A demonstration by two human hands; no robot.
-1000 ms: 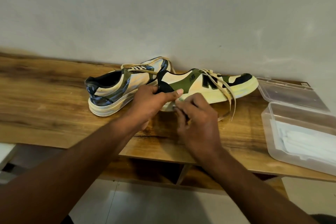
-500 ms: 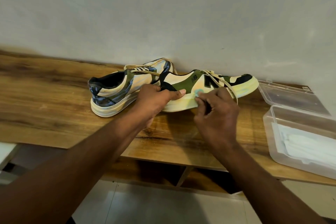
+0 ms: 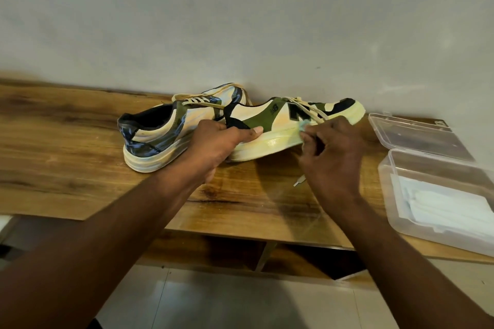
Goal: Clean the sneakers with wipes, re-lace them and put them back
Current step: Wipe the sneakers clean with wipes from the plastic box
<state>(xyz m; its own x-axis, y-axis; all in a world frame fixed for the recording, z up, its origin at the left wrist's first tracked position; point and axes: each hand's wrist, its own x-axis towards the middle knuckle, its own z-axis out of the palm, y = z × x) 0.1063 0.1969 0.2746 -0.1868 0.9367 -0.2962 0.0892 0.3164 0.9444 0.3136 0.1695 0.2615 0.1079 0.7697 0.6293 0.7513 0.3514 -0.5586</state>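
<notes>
Nearest: left hand [image 3: 219, 141] gripping the heel of the right-hand sneaker [image 3: 291, 125], thumb stretched along its side, heel end lifted off the wooden table [image 3: 66, 168]. Right of that hand, right hand [image 3: 331, 152] with fingers curled, pinching a pale wipe [image 3: 303, 125] against the same sneaker's side. Right of the sneaker, open clear plastic box [image 3: 438, 195] holding white wipes. Behind the held sneaker, second sneaker [image 3: 160, 136] flat on the table, by the wall [image 3: 240, 21].

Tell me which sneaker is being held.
The right-hand sneaker, with the black N: left hand grips its heel. The other sneaker rests untouched on the table.
</notes>
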